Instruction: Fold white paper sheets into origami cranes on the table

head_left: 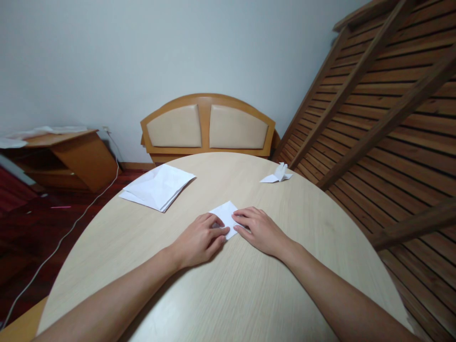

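Note:
A small square of folded white paper (226, 212) lies flat on the round table, turned with a corner pointing away from me. My left hand (201, 237) holds its left side, with bent fingers and the thumb pressed down near the lower edge. From the other side, my right hand (260, 229) grips the right corner, its fingers on top and the thumb close to the edge. Both hands partly cover the paper, so its side corners are hidden. Beyond my right hand stands a white folded paper crane (278, 174).
A stack of white paper sheets (156, 187) lies at the left of the round wooden table (228, 294). Behind the table is a padded headboard (207, 101). A slatted wooden frame (388, 114) leans at the right. A desk (83, 159) and a white cable (83, 213) are at the left.

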A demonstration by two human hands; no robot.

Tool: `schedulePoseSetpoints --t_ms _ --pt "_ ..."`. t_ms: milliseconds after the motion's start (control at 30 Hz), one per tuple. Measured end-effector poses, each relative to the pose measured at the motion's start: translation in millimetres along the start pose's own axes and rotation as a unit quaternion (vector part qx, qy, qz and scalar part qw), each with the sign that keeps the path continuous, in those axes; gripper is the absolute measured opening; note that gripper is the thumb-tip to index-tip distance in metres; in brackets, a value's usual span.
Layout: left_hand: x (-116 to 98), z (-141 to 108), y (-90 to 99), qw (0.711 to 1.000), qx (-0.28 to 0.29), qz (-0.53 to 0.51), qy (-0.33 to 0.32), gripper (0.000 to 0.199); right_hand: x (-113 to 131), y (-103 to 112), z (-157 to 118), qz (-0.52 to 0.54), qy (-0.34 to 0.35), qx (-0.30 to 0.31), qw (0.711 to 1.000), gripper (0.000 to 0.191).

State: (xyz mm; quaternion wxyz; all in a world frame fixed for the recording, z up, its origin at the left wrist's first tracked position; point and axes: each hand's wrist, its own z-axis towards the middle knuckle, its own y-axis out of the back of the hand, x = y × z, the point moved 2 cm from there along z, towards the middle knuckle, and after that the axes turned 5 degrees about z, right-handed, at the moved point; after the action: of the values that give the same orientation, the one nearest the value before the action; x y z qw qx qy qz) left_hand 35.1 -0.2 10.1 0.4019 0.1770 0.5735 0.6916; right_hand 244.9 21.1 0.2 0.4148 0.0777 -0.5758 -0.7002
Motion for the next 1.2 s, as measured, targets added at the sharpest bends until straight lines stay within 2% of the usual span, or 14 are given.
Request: schedulePoseSetpoints --t_ms 133,267,500,600,733,833,933,1067,1200 --pt "-3 0 0.8 0.998 0.029 -0.038 -0.047 0.031 -7 -2 2 0.009 -0.024 -0.017 1.000 0.025" --pt "-2 -1 -2.0 0.997 0.034 -0.053 -0.051 0.036 -6 -2 2 0.015 -0.032 -0.023 0.999 0.028" --pt "1 -1 -4.3 0.996 0.032 -0.068 -0.038 0.035 1 -1 -4 0.019 -0.032 0.017 0.999 0.059" --pt "2 -1 -4.9 0.997 0.027 -0.069 -0.039 0.034 0 -1 -6 0.025 -0.033 0.034 0.999 0.066" --pt "5 -2 -4.9 0.997 0.010 -0.063 -0.045 0.035 0 2 -6 0.027 -0.030 0.048 0.998 0.064" --pt "10 -3 -3.9 0.999 -0.009 -0.044 -0.026 0.041 -2 5 -7 0.032 -0.023 0.058 0.998 0.058" --pt "15 -5 -4.2 0.999 0.000 -0.044 -0.006 0.045 -7 5 -8 0.039 -0.019 0.074 0.996 0.053" --pt "16 -5 -4.7 0.999 0.008 -0.052 -0.002 0.034 -11 5 -10 0.055 -0.013 0.081 0.995 0.052" --pt "15 -3 -3.0 0.998 0.002 -0.059 -0.005 0.023 -6 6 -8 0.061 0.015 0.054 0.997 0.055"
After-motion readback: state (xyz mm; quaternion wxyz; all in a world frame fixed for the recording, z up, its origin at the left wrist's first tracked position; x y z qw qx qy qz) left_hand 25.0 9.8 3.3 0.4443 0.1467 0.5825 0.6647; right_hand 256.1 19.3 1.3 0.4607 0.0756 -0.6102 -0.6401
